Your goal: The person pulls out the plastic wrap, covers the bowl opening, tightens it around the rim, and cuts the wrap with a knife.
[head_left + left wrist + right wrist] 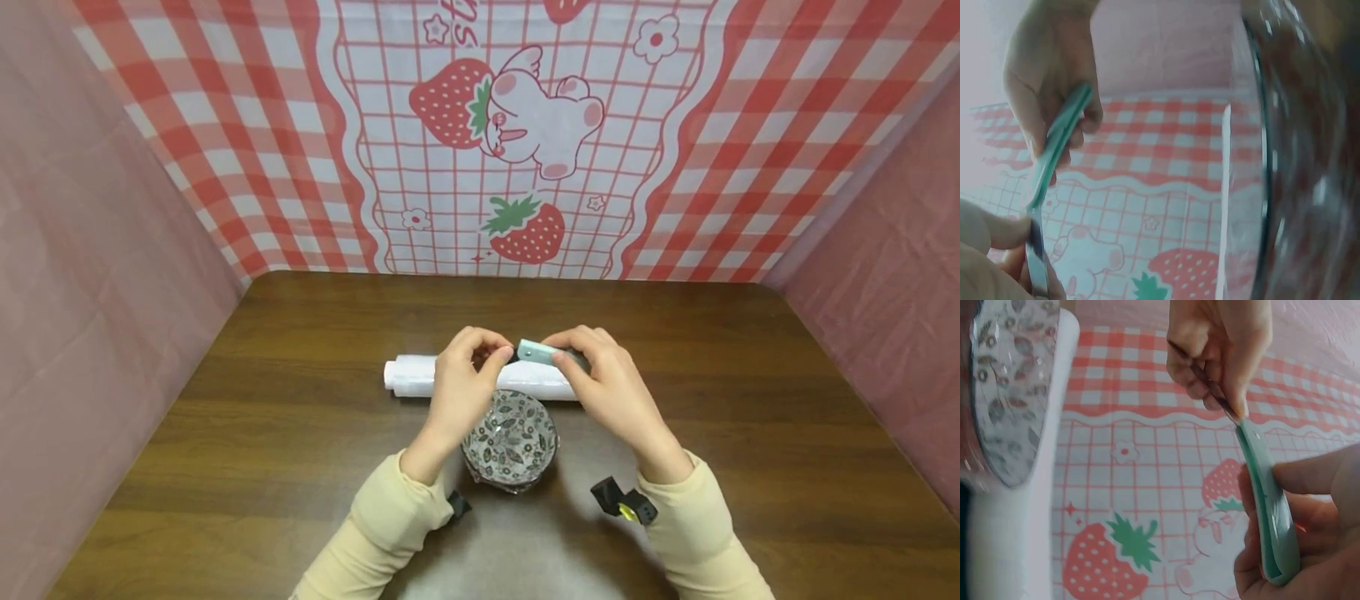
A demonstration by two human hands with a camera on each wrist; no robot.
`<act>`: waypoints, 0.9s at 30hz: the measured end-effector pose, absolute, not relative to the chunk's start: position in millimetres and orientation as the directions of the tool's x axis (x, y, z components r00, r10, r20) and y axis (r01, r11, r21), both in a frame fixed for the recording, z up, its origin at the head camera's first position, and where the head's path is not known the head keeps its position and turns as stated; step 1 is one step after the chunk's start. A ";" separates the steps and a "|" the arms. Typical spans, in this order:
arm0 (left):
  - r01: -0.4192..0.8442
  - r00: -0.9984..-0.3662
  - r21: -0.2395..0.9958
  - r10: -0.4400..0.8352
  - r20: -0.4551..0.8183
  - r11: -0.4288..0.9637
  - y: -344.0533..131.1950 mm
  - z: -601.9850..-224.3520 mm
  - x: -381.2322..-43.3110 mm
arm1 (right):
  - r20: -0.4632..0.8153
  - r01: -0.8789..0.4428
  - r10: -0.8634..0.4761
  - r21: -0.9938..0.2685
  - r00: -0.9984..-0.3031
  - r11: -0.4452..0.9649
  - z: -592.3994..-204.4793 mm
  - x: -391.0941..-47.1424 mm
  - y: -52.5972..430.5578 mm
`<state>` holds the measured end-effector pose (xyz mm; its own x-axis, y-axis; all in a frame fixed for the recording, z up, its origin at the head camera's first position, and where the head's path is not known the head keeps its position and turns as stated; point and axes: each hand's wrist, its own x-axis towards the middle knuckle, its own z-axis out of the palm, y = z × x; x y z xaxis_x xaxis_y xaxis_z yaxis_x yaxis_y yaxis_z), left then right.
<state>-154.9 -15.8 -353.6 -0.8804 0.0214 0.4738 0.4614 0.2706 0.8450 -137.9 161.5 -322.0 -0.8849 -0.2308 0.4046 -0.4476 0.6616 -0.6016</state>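
Both hands hold a folding knife above the far side of the bowl. My right hand (pixel 615 383) grips its mint-green handle (pixel 537 352) between thumb and fingers. At the other end, my left hand (pixel 461 387) pinches the dark, shiny blade (pixel 1213 387), which stands out from the slot of the handle. A patterned bowl (pixel 512 437) with a leaf and flower print sits below the hands, clear plastic film stretched over its rim. Behind it a white roll (pixel 412 375) lies crosswise, partly hidden by both hands.
The brown wooden table (pixel 300 467) extends to both sides of the bowl. A red-and-white strawberry-print cloth (pixel 285 125) hangs behind its far edge, and pink cloth (pixel 97 250) hangs at the sides. Small black cameras (pixel 622 500) are worn at the wrists.
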 end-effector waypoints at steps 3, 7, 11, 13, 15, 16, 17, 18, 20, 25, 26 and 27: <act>0.388 -0.915 0.903 -0.037 0.401 0.187 -14.8 -352.4 -154.4 | 0.411 -0.427 -0.180 -0.659 -0.894 0.619 -327.0 -138.2 155.7; 0.324 -0.941 0.940 -0.062 0.332 0.106 -15.1 -353.2 -154.5 | 0.417 -0.414 -0.139 -0.697 -0.898 0.585 -333.0 -139.0 150.6; 0.364 -0.930 0.918 0.003 0.368 0.157 -21.1 -350.9 -156.7 | 0.402 -0.407 -0.131 -0.744 -0.906 0.530 -334.6 -139.9 150.3; 0.411 -0.911 0.880 0.061 0.409 0.236 -27.0 -348.0 -157.9 | 0.392 -0.400 -0.126 -0.770 -0.911 0.497 -334.4 -140.0 151.7; 0.452 -0.891 0.835 0.117 0.438 0.315 -33.4 -344.4 -158.7 | 0.389 -0.398 -0.122 -0.789 -0.913 0.468 -334.0 -140.2 153.8; 0.467 -0.883 0.814 0.139 0.448 0.345 -36.3 -343.0 -158.9 | 0.390 -0.398 -0.118 -0.792 -0.913 0.463 -333.9 -140.3 154.8; 0.479 -0.877 0.794 0.159 0.454 0.374 -38.9 -341.9 -158.9 | 0.392 -0.399 -0.115 -0.794 -0.913 0.458 -333.6 -140.4 155.8; 0.491 -0.870 0.776 0.175 0.461 0.395 -41.2 -340.8 -158.8 | 0.394 -0.402 -0.117 -0.795 -0.912 0.454 -333.4 -140.4 156.6; 0.504 -0.862 0.746 0.195 0.468 0.435 -44.5 -339.1 -158.2 | 0.404 -0.415 -0.127 -0.788 -0.906 0.454 -332.9 -140.2 158.3; 0.531 -0.843 0.705 0.217 0.491 0.470 -48.3 -335.2 -155.2 | 0.451 -0.468 -0.162 -0.732 -0.878 0.495 -331.3 -139.5 161.0; 0.536 -0.840 0.700 0.217 0.497 0.472 -48.7 -334.3 -154.8 | 0.460 -0.477 -0.170 -0.716 -0.872 0.509 -330.9 -139.5 161.6; 0.541 -0.837 0.697 0.216 0.503 0.471 -49.2 -333.6 -154.4 | 0.467 -0.486 -0.180 -0.698 -0.866 0.526 -330.7 -139.5 162.1</act>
